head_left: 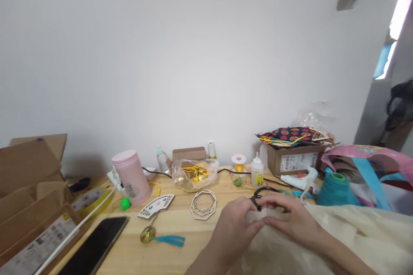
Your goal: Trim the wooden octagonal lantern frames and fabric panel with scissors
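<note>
My left hand (235,225) and my right hand (292,219) meet at the lower right, thumbs and fingers pinched on a thin whitish piece (263,214). I cannot tell whether it is paper, plastic or cloth. Beneath my right forearm spreads a crumpled cream sheet (351,232). Just behind my fingertips lies a black-handled tool, perhaps scissors (266,190), partly hidden. An octagonal wooden frame (203,204) lies left of my hands. Farther left are a fan-shaped wooden ornament (156,206), a gold bell (147,234) and a blue tassel (170,239).
Behind my hands stand a glue bottle (257,172), a gold thread spool (238,163) and a bag of gold bells (195,175). A glue gun (301,180), teal thread cone (337,189) and carton (292,159) are right. A pink cup (131,178), phone (95,245) and box (35,206) are left.
</note>
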Motion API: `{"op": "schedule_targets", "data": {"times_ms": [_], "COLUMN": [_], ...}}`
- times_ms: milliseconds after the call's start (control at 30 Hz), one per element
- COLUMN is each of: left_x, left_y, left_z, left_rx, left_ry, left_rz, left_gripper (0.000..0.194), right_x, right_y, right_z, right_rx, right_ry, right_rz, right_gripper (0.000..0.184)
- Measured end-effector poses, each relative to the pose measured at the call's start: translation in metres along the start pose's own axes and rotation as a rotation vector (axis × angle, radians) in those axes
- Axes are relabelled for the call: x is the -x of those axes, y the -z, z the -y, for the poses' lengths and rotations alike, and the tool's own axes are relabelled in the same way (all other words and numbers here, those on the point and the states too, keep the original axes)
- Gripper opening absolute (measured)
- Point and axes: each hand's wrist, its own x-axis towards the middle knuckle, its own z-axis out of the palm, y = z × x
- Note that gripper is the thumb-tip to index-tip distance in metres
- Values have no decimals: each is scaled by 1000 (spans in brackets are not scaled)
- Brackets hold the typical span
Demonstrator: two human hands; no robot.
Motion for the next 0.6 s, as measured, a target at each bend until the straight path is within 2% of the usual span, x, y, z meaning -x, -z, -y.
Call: {"op": "schedule_targets", "data": {"times_ms": [67,133,200,300,433,600], "left_x": [0,4,9,14,16,17], "left_y": [-6,-11,-15,-16,-16,-15], "left_z": [3,11,18,22,17,7], "left_rx": [-86,-157,-196,-218,-271,-176], "left_ry": [-63,-135,-197,-312,-452,-426], "left_rz": [-61,-132,-199,-252,-219,-111], "left_gripper": [2,7,13,17,19,12], "right_x": [3,6,7,7,7,6], "right_y": [0,-3,-7,-11,-9,-6], "right_z": [-7,-12,-13,-10,-7,-5], "right_rx": [64,119,157,186,172,137], "right_ry": [27,94,187,309,374,372], "right_rz": [5,47,32,-85,-247,-259], "right_gripper": [14,2,10,17,20,16]}}
